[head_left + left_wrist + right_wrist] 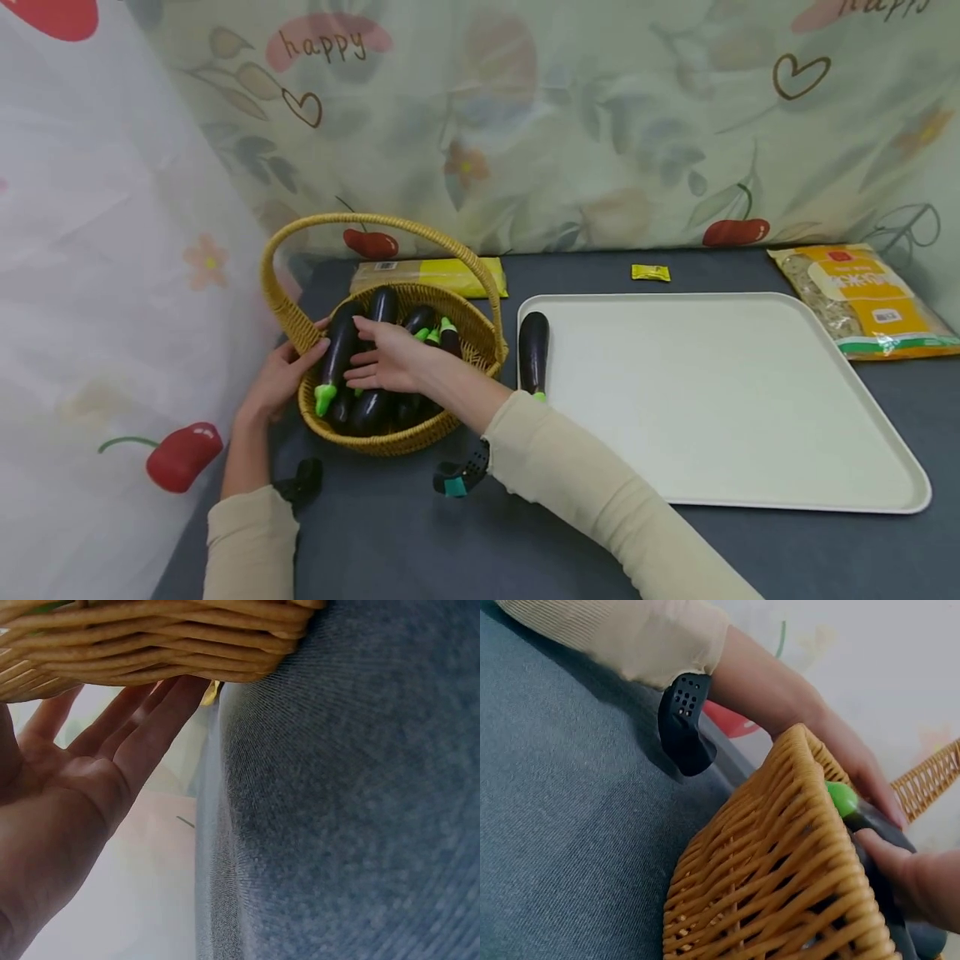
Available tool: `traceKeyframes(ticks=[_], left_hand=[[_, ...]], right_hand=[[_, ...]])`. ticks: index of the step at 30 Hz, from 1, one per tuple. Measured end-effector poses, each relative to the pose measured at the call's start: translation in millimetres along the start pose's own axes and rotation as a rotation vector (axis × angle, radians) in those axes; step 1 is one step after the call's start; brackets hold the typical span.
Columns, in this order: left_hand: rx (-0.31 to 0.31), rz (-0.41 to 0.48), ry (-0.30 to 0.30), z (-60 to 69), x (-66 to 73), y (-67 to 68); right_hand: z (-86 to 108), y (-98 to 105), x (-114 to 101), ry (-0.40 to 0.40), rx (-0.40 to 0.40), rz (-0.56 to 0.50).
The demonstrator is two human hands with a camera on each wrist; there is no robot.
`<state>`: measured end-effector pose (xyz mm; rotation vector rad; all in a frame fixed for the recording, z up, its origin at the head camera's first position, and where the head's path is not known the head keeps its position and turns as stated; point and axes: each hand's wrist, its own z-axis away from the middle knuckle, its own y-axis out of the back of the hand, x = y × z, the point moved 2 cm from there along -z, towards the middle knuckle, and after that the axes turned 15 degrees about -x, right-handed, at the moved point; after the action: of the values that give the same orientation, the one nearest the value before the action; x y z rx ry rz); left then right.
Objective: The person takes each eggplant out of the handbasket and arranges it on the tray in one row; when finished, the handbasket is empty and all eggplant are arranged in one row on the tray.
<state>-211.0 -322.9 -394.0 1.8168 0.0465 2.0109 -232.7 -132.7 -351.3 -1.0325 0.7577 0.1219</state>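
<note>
A wicker basket (390,446) with a tall arched handle holds several dark purple eggplants with green stem ends. My left hand (279,379) grips the basket's left rim, thumb over the top and fingers against the outside wall, as the left wrist view shows. Over the basket, my right hand (393,358) reaches in with fingers extended and spread. Its thumb is at the leftmost eggplant (342,346), whose green end (842,799) shows in the right wrist view. Another eggplant (534,350) lies at the left edge of the white tray (720,400).
Behind the basket lies a yellow and beige packet (450,275). A small yellow sachet (650,272) sits beyond the tray, and a large orange bag (862,296) is at the back right. Printed cloth (562,125) hangs behind and on the left of the dark tabletop (390,533).
</note>
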Motion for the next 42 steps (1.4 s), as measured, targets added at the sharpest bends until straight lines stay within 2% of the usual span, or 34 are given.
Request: traceKeyframes(ticks=[2, 8, 12, 18, 21, 25, 30, 35, 42], left_hand=[[0.000, 0.000, 0.002, -0.3, -0.8, -0.1], [0.004, 0.021, 0.013, -1.9, -1.0, 0.5], [0.004, 0.036, 0.025, -1.5, -1.2, 0.8], [-0.001, 0.026, 0.024, -0.1, -2.5, -0.6], [-0.001, 0.017, 0.017, -0.4, -4.2, -0.8], [0.001, 0.015, 0.008, -0.3, -3.9, -0.7], [0.008, 0.019, 0.009, -0.3, -3.5, -0.6], [-0.002, 0.006, 0.018, -0.6, -4.6, -0.4], [0.001, -0.009, 0.000, -0.2, -1.1, 0.6]], right_hand=[[-1.3, -1.1, 0.1, -0.001, 0.027, 0.039], [-5.3, -6.5, 0.6, -0.005, 0.068, 0.256], [-8.7, -9.4, 6.1, 0.027, 0.121, 0.322], [-12.3, -20.3, 18.7, 0.095, 0.285, 0.442], [-13.1, -26.1, 21.9, 0.096, 0.381, 0.510], [-16.6, -29.2, 22.5, 0.089, 0.440, 0.550], [-18.5, -30.8, 21.7, 0.084, 0.457, 0.558], [-12.0, -31.2, 19.0, 0.069, 0.443, 0.561], [5.3, -21.9, 5.1, 0.085, 0.306, 0.560]])
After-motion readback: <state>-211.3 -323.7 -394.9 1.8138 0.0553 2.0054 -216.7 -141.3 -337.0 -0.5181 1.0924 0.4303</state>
